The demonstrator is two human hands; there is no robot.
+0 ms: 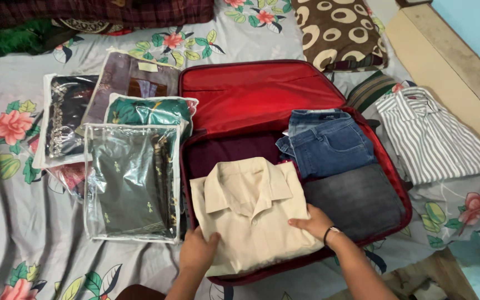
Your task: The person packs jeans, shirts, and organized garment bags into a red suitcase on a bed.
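Observation:
A folded cream collared shirt [248, 211] lies in the near left part of an open red suitcase [251, 91] on a bed. My left hand [198, 250] grips the shirt's near left edge. My right hand [313, 225], with a dark band at the wrist, presses flat on the shirt's right edge. Beside the shirt lie folded blue jeans [329, 141] and a folded grey garment [354, 200]. A dark maroon cloth [223, 150] shows under the shirt at the suitcase's far left.
Several clear plastic garment bags [131, 183] with dark and teal clothes are stacked left of the suitcase. A folded striped shirt [434, 139] lies to the right. A brown circle-patterned pillow [340, 30] sits at the far end. The floral bedsheet [23, 222] covers the bed.

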